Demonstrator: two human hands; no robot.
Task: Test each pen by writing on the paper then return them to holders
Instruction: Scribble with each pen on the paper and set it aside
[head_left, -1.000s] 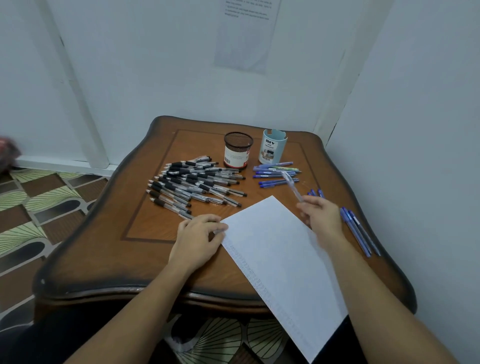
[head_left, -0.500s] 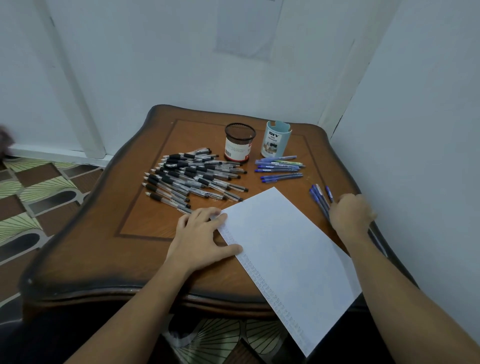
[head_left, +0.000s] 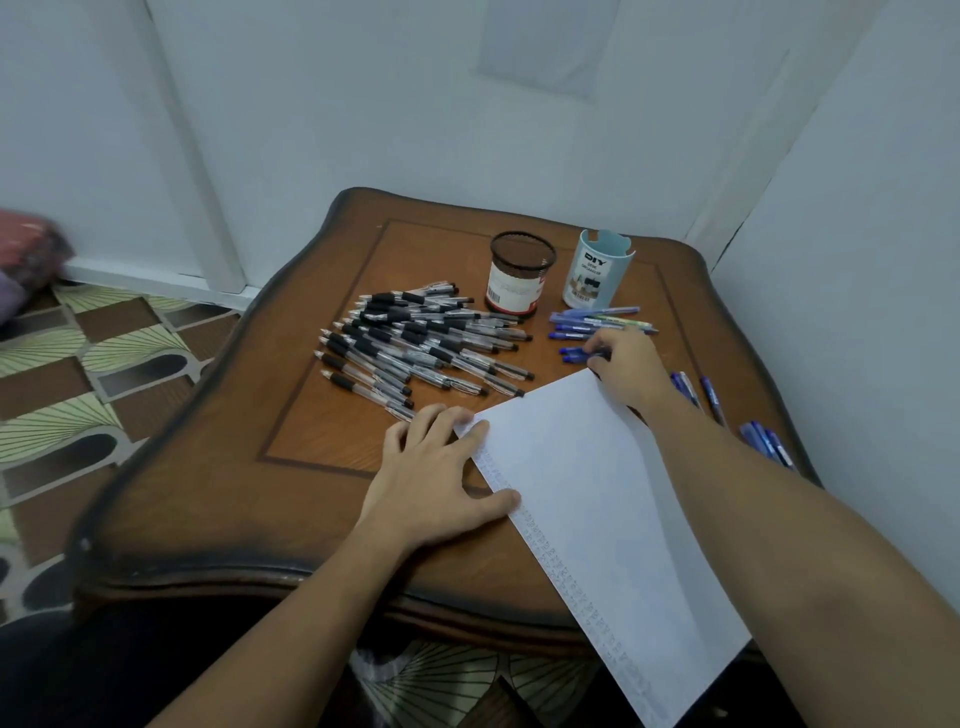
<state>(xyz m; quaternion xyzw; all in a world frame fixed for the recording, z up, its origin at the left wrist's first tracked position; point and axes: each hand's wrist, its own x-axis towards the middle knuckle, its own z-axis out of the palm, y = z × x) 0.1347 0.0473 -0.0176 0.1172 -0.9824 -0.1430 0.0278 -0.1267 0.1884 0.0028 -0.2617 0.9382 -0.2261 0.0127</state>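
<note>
Right hand (head_left: 631, 371) has reached forward, fingers (head_left: 598, 347) pinching a blue pen (head_left: 575, 356).

Only one word can be read: "DIY".
"DIY" stands in dark capitals on the light blue holder (head_left: 597, 270) near the far edge of the table (head_left: 311, 493), toward its far right corner; the smaller print beneath is too blurred to read. The black mesh holder (head_left: 519, 275) beside it has a white barcode label with illegible text. The marks along the left edge of the paper (head_left: 597, 493) are unreadable.

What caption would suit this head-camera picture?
Left hand presses the paper while the right hand touches blue pens near the light-blue holder.
</note>
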